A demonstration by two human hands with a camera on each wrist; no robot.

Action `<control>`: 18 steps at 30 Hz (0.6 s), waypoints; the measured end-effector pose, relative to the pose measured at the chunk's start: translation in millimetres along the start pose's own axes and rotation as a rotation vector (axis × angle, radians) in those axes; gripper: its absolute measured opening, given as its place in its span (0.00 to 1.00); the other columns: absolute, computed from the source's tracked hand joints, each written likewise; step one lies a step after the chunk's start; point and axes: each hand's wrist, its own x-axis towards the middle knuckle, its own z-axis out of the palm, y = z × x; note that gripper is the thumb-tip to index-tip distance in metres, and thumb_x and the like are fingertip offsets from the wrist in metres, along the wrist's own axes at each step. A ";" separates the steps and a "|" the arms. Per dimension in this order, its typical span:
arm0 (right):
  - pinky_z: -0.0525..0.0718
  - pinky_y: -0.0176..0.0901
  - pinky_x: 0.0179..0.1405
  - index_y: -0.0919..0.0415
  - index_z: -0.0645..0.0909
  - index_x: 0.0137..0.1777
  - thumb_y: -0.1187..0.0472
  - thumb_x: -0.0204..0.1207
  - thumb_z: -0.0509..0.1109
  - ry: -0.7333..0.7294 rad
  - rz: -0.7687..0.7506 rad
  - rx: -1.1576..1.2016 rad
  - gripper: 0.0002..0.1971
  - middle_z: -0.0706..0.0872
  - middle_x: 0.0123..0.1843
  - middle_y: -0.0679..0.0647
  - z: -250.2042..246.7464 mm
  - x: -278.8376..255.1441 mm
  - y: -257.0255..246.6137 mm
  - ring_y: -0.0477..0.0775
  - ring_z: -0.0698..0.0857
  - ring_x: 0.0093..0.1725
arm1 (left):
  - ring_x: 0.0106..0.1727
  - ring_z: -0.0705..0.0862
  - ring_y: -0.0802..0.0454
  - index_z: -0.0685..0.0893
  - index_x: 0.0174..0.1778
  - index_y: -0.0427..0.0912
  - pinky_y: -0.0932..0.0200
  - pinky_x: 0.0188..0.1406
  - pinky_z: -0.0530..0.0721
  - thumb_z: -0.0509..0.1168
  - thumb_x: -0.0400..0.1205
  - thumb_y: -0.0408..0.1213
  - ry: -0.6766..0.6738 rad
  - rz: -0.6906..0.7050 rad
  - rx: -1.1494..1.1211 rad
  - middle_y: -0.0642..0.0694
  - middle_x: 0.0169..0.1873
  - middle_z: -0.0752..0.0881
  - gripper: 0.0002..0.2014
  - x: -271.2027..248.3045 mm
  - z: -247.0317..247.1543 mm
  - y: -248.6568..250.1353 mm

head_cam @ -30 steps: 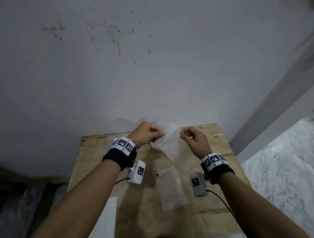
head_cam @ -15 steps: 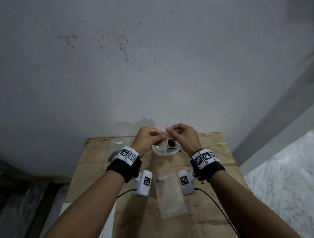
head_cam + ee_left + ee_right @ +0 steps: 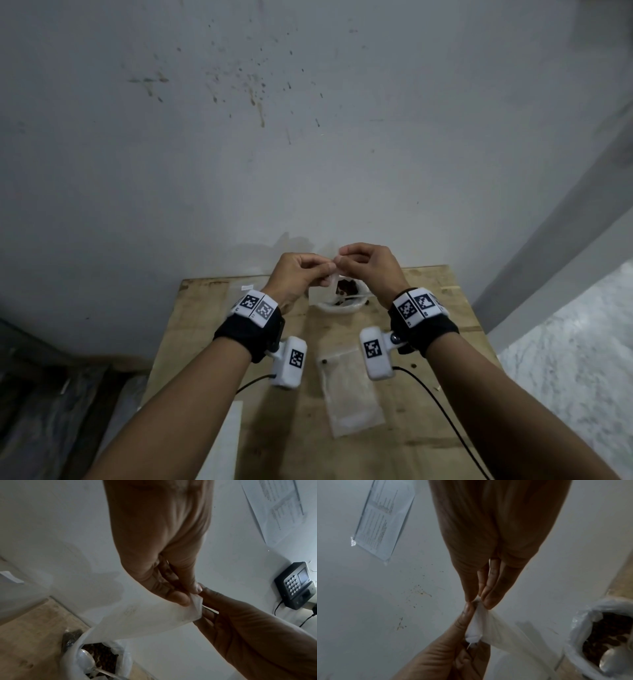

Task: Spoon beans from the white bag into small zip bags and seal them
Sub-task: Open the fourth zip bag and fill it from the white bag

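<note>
A small clear zip bag [image 3: 145,618] hangs in the air above the far end of a wooden counter [image 3: 212,329], its top edge pinched between both hands. The left hand [image 3: 298,277] grips the bag's upper rim between thumb and curled fingers [image 3: 178,599]. The right hand [image 3: 370,270] meets it fingertip to fingertip, its thumb and fingers [image 3: 489,600] closed on the same bunched corner. The bag droops down from the pinch toward the white bag [image 3: 337,301], which stands open on the counter directly beneath the hands, near the wall. Brown beans [image 3: 611,635] fill the white bag, and a metal spoon [image 3: 85,661] rests inside it with its bowl among the beans. Nearer the person, another empty zip bag [image 3: 349,394] lies flat on the counter between the two forearms. A white sheet [image 3: 219,442] lies at the counter's near left edge. A grey, speckled wall [image 3: 308,137] rises behind the counter. On it hang a laminated paper notice [image 3: 383,519] and a black keypad device [image 3: 295,585] with a cable.
</note>
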 end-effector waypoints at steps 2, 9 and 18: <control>0.89 0.51 0.54 0.61 0.87 0.50 0.64 0.73 0.80 0.004 0.009 0.036 0.08 0.92 0.43 0.60 0.7 -0.7 1.1 0.56 0.93 0.44 | 0.31 0.84 0.54 0.90 0.49 0.28 0.63 0.38 0.88 0.72 0.79 0.25 -0.012 -0.001 -0.009 0.36 0.38 0.89 0.05 -0.6 -0.6 -1.5; 0.89 0.46 0.49 0.65 0.87 0.49 0.70 0.74 0.77 0.085 0.022 0.089 0.05 0.91 0.39 0.59 6.5 -0.5 -2.9 0.53 0.91 0.38 | 0.32 0.83 0.52 0.87 0.49 0.27 0.61 0.38 0.86 0.71 0.81 0.27 0.092 0.046 0.019 0.38 0.35 0.86 0.05 -0.3 7.1 -4.5; 0.91 0.42 0.45 0.66 0.89 0.48 0.62 0.72 0.80 0.114 0.007 0.023 0.08 0.93 0.40 0.60 4.2 -4.8 -12.3 0.55 0.93 0.42 | 0.41 0.91 0.41 0.91 0.49 0.35 0.53 0.47 0.90 0.72 0.80 0.28 0.139 0.154 0.144 0.36 0.40 0.92 0.04 -1.8 14.0 -2.0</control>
